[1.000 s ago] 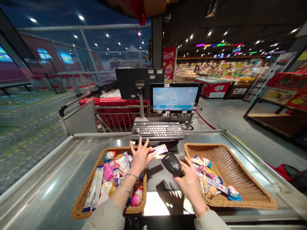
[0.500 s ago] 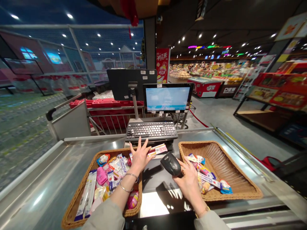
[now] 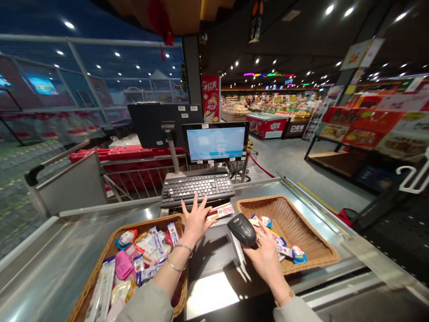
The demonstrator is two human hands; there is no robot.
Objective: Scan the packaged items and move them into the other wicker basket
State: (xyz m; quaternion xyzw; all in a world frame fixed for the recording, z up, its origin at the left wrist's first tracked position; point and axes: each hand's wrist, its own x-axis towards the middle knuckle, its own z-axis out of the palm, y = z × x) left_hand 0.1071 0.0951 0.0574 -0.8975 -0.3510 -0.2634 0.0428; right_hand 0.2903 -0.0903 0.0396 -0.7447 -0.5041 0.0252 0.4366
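My left hand (image 3: 195, 223) has its fingers fanned out near the keyboard's front edge. A flat red, white and pink packet (image 3: 224, 210) with a barcode is gripped at its near end by this hand; the thumb lies against it, and the exact hold is partly hidden. My right hand (image 3: 266, 252) is closed around a black handheld barcode scanner (image 3: 241, 229), its head tilted towards the packet. Under my left forearm stands a wicker basket (image 3: 110, 243) full of wrapped sweets and snacks. Another wicker basket (image 3: 313, 237), beyond my right hand, holds several packets (image 3: 299, 254).
A black keyboard (image 3: 197, 187) and a lit monitor (image 3: 217, 142) stand at the back of the metal counter (image 3: 43, 268). Left of them is a second screen (image 3: 162, 123), seen from behind. A trolley rail and red crates (image 3: 110, 153) lie beyond; shelves are at right.
The view has swung right, so the counter and baskets appear farther left. My left hand and the packet have shifted right relative to the keyboard. The scanner has moved slightly right in view.
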